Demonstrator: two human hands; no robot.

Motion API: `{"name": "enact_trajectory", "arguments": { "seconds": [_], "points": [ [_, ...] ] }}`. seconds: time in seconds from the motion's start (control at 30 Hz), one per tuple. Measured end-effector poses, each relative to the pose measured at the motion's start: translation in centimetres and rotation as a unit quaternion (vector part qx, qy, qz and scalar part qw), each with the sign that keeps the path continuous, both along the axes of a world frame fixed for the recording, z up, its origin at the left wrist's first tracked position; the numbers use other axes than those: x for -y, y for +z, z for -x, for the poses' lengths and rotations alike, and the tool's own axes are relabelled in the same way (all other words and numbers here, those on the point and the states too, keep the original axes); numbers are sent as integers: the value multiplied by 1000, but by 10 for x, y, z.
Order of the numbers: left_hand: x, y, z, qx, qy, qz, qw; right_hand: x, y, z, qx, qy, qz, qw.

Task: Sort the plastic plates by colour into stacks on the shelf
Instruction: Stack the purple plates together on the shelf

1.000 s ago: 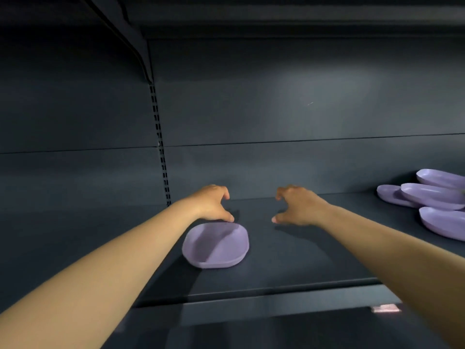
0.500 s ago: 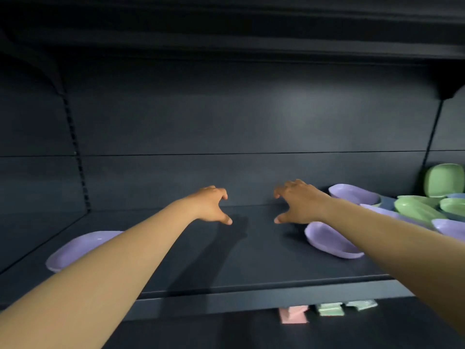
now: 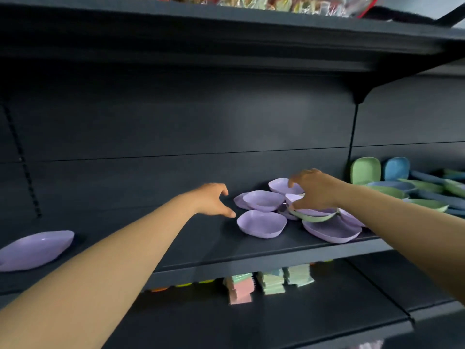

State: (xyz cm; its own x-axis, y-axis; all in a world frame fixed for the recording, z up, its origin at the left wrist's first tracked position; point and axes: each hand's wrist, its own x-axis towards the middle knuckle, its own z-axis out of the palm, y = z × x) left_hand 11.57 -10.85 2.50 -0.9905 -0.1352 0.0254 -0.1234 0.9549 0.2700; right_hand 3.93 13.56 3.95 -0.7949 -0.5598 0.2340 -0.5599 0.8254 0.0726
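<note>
So, no brand or writing readable anywhere, everything's too blurry. Far left on the shelf (image 3: 251, 250) sits one lone purple plate (image 3: 35, 249), which was closer to the middle a second ago; my view has swung right. My left hand (image 3: 214, 200) hovers above the shelf, fingers loosely curled and apart, holding nothing, just beside the nearest purple plate (image 3: 261, 224) of the purple pile (image 3: 266, 200). My right hand (image 3: 314, 188) has moved onto that pile, fingers spread over a green plate (image 3: 314, 217) with a purple one nested in it; can't tell if I'm actually gripping. Further right, green and blue plates (image 3: 407, 190) are jumbled, two leaning upright. Pastel packs (image 3: 266, 283) sit on the shelf below.
</note>
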Motion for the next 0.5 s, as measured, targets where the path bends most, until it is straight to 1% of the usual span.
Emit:
{"name": "enact_trajectory", "arguments": {
  "seconds": [0.3,0.4,0.5],
  "points": [
    [-37,-20,-5,1,18,-39,999,-56,-9,-13,25,-5,6,1000],
    [-44,-20,5,-2,26,-51,998,-69,-12,3,35,-15,10,999],
    [-47,-17,25,2,37,-65,997,-77,-14,32,58,-21,39,997]
  ]
}}
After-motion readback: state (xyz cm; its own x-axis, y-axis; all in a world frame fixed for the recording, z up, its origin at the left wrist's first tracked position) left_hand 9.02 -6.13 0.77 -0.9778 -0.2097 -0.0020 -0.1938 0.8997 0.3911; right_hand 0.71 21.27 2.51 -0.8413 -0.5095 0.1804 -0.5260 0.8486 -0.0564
